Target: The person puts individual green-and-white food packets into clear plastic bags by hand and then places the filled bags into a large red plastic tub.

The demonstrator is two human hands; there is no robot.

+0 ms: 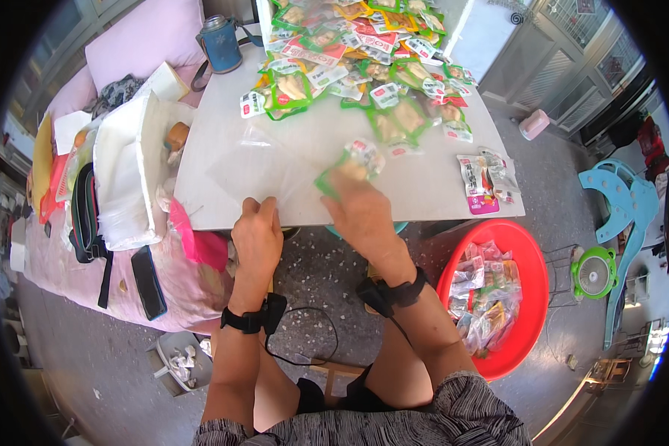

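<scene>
My left hand [258,234] pinches the near edge of a clear plastic bag [251,167], which lies over the front of the white table [217,106]. In my right hand [362,214] is a green-edged food packet [345,167], blurred, just right of the bag. A heap of small sealed food packets [357,44] with green, red and yellow edges spills over the back of the table. Between heap and right hand another green-edged packet [398,120] looks blurred. Two other packets, one with a magenta base [478,184], lie at the right front corner.
A red tub [541,301] with filled clear bags [485,295] stands on the floor at right. Left are a white foam box [125,161] and a phone [149,282] on a pink-covered bed. A blue flask [221,47] stands at the table's back left; a waste bin [181,362] is below.
</scene>
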